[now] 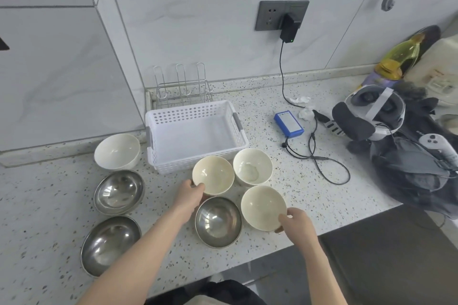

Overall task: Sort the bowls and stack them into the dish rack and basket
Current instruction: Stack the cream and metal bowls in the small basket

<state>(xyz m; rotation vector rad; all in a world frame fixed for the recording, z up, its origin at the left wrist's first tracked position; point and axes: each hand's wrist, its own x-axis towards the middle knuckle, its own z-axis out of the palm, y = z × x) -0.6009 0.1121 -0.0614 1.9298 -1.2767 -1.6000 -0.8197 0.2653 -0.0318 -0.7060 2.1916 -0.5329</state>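
One cream bowl (213, 175) is grasped by the left hand (190, 195), another (263, 207) by the right hand (295, 221); sorting is starting, and lifting into the empty basket (195, 129) is judged next.

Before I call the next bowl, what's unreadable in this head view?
- Left hand fingertips: hidden behind its cream bowl.
- Right hand fingers: under its cream bowl.
- Dish rack base: blocked by basket.
- Blue box label: too small.
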